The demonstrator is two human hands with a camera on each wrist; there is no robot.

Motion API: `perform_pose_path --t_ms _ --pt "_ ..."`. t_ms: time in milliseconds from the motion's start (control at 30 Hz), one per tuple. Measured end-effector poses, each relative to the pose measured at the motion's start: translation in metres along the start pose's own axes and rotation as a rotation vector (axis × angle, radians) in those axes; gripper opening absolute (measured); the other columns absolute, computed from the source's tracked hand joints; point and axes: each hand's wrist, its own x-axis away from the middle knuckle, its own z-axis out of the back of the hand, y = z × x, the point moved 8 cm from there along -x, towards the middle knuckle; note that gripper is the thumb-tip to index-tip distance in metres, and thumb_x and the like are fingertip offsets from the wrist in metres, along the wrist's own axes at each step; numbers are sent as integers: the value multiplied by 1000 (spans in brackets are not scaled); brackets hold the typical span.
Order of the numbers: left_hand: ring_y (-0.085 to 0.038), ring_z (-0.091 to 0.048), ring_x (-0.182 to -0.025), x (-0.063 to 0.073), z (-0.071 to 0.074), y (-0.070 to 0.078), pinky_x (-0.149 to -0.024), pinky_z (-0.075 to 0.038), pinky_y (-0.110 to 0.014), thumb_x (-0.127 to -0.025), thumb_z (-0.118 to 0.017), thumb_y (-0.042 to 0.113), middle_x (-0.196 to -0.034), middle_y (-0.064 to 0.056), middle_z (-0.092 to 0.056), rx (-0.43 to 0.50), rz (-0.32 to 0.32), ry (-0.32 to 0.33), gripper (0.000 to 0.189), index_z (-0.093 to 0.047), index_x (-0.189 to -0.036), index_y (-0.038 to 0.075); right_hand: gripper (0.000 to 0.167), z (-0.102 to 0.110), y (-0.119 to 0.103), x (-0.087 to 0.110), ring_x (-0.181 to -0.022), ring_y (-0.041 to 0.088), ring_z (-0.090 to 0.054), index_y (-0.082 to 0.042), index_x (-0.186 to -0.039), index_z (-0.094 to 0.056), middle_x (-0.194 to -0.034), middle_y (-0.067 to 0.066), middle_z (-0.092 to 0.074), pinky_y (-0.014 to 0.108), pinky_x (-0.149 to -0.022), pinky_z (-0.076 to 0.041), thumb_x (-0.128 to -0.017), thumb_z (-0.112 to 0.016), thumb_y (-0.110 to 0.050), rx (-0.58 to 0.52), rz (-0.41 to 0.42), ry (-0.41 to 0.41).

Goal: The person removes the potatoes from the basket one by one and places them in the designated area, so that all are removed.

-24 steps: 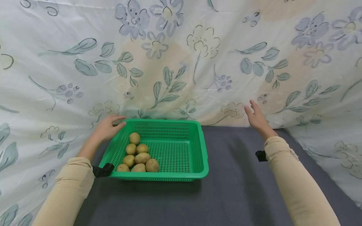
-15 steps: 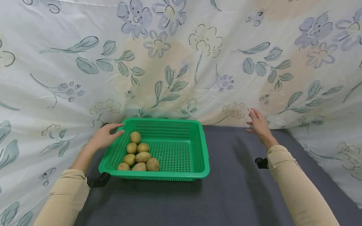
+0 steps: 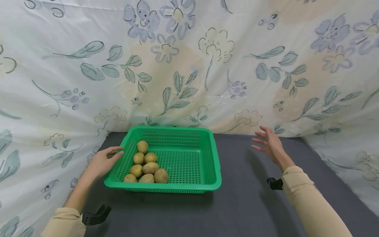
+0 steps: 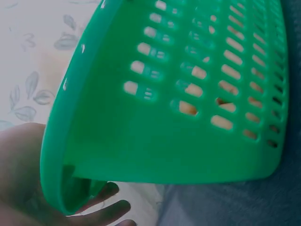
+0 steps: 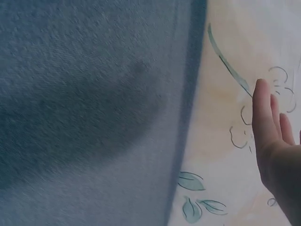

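Observation:
A green slotted plastic basket [image 3: 189, 188] stands on the dark cloth-covered table, with several potatoes [image 3: 150, 168] gathered along its left side. My left hand [image 3: 102, 162] is at the basket's left rim, fingers loosely spread, and holds nothing. In the left wrist view the basket's slotted wall [image 4: 155, 141] fills most of the picture and hides part of the hand [image 4: 28, 174]. To the right of the basket, my right hand [image 3: 273, 146] hovers over the table with its fingers apart and nothing in them. The right wrist view shows that hand [image 5: 277, 136] at the edge.
A floral curtain [image 3: 183, 65] hangs behind the table [image 3: 237, 204] and along both sides. Black wrist cameras are strapped on the left wrist [image 3: 96, 215] and the right wrist [image 3: 274, 183].
My left hand has drawn back toward me, down along the basket's left rim. My right hand has lowered and its fingers have spread. Basket and potatoes stay in place.

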Motion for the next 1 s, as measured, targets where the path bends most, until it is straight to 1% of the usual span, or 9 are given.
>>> perform_pose_path --t_ms 100,233,367,533,633,767,867,933,1000 --pt "-51 -41 -120 7 -4 0 -85 -42 -59 -100 -46 39 -136 -35 -39 44 22 -9 55 -47 -138 -2 76 -3 3 2 -128 39 -35 -12 -155 -5 -153 26 -11 44 -91 -46 -96 -26 -57 6 14 -34" --pt "-53 -37 -122 16 -8 -2 -85 -41 -59 -100 -48 34 -140 -35 -33 73 40 -42 53 -43 -141 0 79 -4 9 3 -122 35 -43 -12 -154 -6 -148 23 -19 45 -91 -46 -95 -27 -59 11 15 -48" --pt "-50 -40 -120 23 -12 -5 -77 -46 -48 -99 -49 21 -142 -34 -31 128 42 -69 49 -39 -144 2 82 -2 14 3 -124 38 -39 -12 -155 -5 -148 23 -20 44 -90 -46 -93 -28 -61 7 -7 -44" --pt "-40 -49 -107 26 -16 -8 -66 -43 -37 -98 -47 14 -143 -32 -31 186 67 -76 50 -37 -146 5 82 1 14 2 -127 40 -35 -14 -155 -6 -148 22 -20 48 -93 -43 -93 -29 -62 16 -17 -32" --pt "-43 -48 -109 29 -16 -8 -67 -44 -37 -98 -48 13 -144 -33 -28 194 71 -74 51 -36 -146 4 81 0 17 3 -128 40 -32 -15 -155 -5 -148 20 -18 45 -92 -45 -94 -30 -61 -28 -24 -37" --pt "-48 -41 -118 30 -16 -8 -71 -42 -38 -97 -48 11 -145 -33 -26 186 58 -71 51 -37 -146 3 77 -4 20 3 -134 45 -19 -18 -155 0 -151 18 -12 43 -95 -43 -96 -29 -58 -122 -34 -65" --pt "-33 -56 -82 29 -17 -9 -62 -42 -34 -96 -48 10 -127 -32 -44 183 62 -86 52 -36 -146 5 74 -8 20 4 -136 44 -15 -19 -155 2 -148 15 -15 46 -100 -37 -97 -28 -55 -176 -39 -85" --pt "-19 -46 -56 28 -18 -9 -54 -39 -32 -96 -47 9 -100 -24 -52 181 63 -101 52 -35 -147 7 73 -10 20 5 -136 43 -15 -20 -155 1 -144 11 -21 47 -101 -35 -97 -28 -55 -204 -41 -92" --pt "-12 -29 -42 26 -18 -10 -47 -36 -31 -95 -47 8 -82 -13 -46 183 66 -115 53 -35 -147 8 74 -12 19 5 -136 42 -16 -21 -155 -1 -139 7 -28 48 -101 -34 -97 -30 -55 -230 -42 -99"
